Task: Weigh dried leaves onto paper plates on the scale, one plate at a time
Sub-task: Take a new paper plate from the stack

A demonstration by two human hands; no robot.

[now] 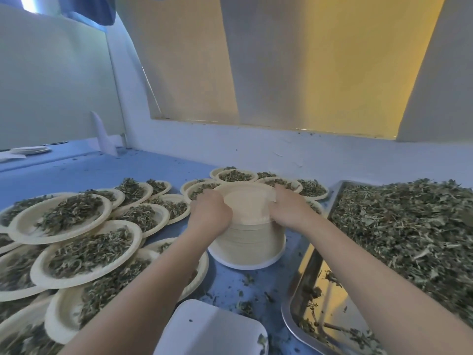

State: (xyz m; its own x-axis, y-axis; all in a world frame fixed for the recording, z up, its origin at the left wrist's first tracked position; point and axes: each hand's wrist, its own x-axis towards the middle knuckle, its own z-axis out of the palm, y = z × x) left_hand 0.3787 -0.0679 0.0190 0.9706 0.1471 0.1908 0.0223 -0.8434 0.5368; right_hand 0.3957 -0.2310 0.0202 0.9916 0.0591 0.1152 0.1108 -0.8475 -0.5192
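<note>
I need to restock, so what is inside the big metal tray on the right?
The metal tray holds a deep heap of dried green leaves; its near left corner is almost bare. The bottom beneath the heap is covered.

1. Stack of plates [247,235], frame centre: matt beige paper.
2. Tray [305,280], right: shiny reflective metal.
3. Dried leaves [409,226]: rough, crumbly.
4. Table [102,170]: smooth blue surface.
5. White scale [212,329], bottom centre: smooth.
</note>
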